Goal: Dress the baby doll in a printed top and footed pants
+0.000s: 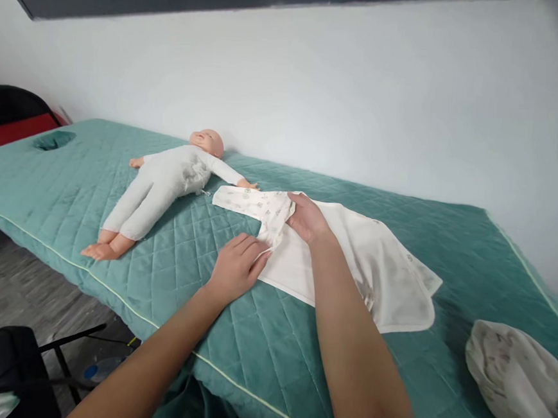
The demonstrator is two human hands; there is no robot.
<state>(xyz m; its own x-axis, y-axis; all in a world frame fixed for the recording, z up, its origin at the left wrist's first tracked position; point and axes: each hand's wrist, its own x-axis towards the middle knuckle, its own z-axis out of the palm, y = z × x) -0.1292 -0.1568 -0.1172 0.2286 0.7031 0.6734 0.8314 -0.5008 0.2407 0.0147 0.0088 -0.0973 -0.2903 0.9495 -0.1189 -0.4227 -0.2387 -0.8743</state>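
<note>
Here, printed garment (287, 258) in fingers (247, 245)

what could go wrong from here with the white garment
Pulling the white garment with the left hand and right hand might catch the nearby doll. The doll's frayed patch could shed threads. Its feet lie near the green pad's edge, so might slip over.

So the doll (157, 190) is on the bed (268, 343), left of the garment (288, 271), one arm (226, 171) ending just beside the sleeve (236, 197). Bundled cloth (511, 382) sits further right, same bed, and the wall (364, 112) runs along behind it all.
</note>
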